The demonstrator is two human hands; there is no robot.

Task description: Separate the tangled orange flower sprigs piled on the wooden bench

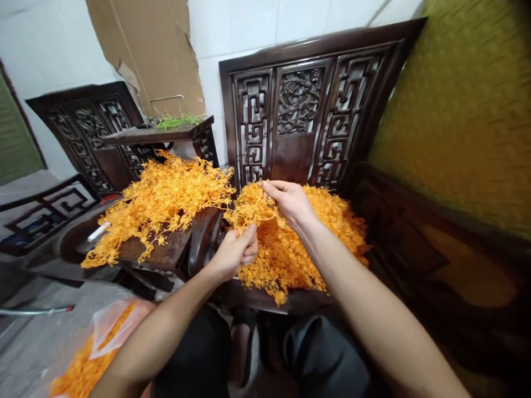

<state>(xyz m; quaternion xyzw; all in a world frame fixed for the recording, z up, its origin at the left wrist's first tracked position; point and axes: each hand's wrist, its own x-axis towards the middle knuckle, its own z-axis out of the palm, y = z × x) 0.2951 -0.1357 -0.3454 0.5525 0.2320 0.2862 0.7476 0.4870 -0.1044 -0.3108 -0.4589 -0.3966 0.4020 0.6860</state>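
Observation:
Between my hands hangs an orange artificial foliage sprig [253,210] with thin branching stems. My left hand [237,251] is closed around its lower end, thumb on top. Higher up and to the right, my right hand [288,200] pinches the sprig between thumb and fingertips. Behind and below both hands, a big heap of the same orange foliage [286,260] covers the seat of a dark carved wooden chair [294,152]. To the left, a second orange pile [166,193] spreads over a wooden surface, its edge close to the sprig.
A small dark wooden stand [161,132] bears green stems [178,121]. Another carved chair [89,130] is at the left. On the floor lies a plastic bag [120,326] with orange foliage. A yellow-green quilted cover [460,116] hangs at the right; cardboard [149,50] leans on the wall.

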